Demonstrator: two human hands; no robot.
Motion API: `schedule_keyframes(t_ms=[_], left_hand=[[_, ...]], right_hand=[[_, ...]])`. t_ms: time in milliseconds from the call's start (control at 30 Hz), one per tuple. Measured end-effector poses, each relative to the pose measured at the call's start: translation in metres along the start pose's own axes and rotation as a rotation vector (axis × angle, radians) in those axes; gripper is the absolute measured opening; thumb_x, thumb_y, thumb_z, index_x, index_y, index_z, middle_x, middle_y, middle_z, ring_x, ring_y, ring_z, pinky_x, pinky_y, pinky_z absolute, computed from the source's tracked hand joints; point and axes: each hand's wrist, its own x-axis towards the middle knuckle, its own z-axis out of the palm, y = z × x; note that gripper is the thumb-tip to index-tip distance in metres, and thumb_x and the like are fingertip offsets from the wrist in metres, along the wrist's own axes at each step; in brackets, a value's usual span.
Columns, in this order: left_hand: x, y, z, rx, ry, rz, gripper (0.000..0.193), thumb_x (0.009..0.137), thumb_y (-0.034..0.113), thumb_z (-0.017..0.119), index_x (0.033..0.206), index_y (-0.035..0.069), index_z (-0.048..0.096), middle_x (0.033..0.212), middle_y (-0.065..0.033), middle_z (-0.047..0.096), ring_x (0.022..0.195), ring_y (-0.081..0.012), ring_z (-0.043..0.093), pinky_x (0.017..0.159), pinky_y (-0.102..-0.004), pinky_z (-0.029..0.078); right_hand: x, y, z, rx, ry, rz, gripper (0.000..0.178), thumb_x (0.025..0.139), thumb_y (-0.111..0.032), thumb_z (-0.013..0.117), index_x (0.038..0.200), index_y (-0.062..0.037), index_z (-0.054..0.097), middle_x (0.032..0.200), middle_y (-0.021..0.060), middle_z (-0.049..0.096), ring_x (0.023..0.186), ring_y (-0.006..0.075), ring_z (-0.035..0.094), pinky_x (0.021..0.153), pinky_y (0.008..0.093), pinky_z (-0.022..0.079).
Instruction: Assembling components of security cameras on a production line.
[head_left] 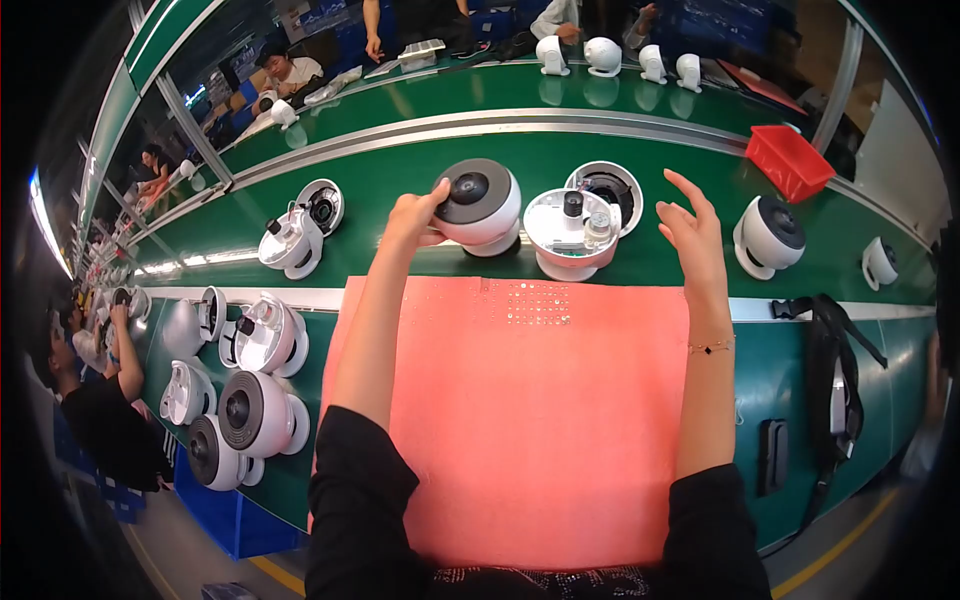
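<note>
My left hand grips the left side of a round white camera housing with a dark grey face and black lens, just beyond the pink mat. To its right stands an opened camera housing, its white inner part with a small black cylinder exposed. The detached ring-shaped cover leans behind it. My right hand is raised to the right of that opened housing, fingers apart and holding nothing. Small shiny studs or screws sit in rows at the mat's far edge.
Several camera housings crowd the left bench, above a blue bin. Another opened unit stands left on the green belt. At right are a finished-looking camera, a red tray and a black strap. Other people work across and left.
</note>
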Motion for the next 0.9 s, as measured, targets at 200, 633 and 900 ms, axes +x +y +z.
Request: schedule_keyframes(t_ms=[200, 633, 900], left_hand=[[0.007, 0.008, 0.019, 0.391, 0.058, -0.044, 0.07, 0.076, 0.058, 0.055, 0.078, -0.011, 0.061, 0.07, -0.0203, 0.062, 0.056, -0.0246, 0.064, 0.047, -0.0286, 0.054], [-0.103, -0.028, 0.157, -0.437, -0.44, -0.241, 0.073, 0.078, 0.038, 0.066, 0.131, 0.008, 0.026, 0.125, -0.021, 0.038, 0.105, -0.0298, 0.053, 0.087, -0.0378, 0.045], [-0.076, -0.055, 0.2, -0.815, -0.304, -0.083, 0.077, 0.076, 0.023, 0.068, 0.137, 0.012, 0.021, 0.122, -0.0108, 0.041, 0.096, -0.0165, 0.052, 0.073, -0.0294, 0.048]], right_hand=[[-0.004, -0.011, -0.003, -0.181, 0.001, -0.103, 0.045, 0.078, -0.02, 0.061, 0.121, -0.0181, 0.052, 0.133, 0.0151, 0.027, 0.119, 0.028, 0.034, 0.096, 0.0369, 0.035], [-0.018, -0.037, -0.017, -0.333, 0.107, -0.319, 0.043, 0.078, -0.018, 0.062, 0.119, -0.0198, 0.052, 0.13, 0.0132, 0.032, 0.116, 0.0267, 0.034, 0.089, 0.036, 0.04], [-0.055, -0.07, -0.036, -0.564, -0.087, -0.432, 0.047, 0.075, -0.017, 0.064, 0.12, -0.0172, 0.053, 0.128, 0.0105, 0.036, 0.113, 0.0269, 0.036, 0.092, 0.0379, 0.034]])
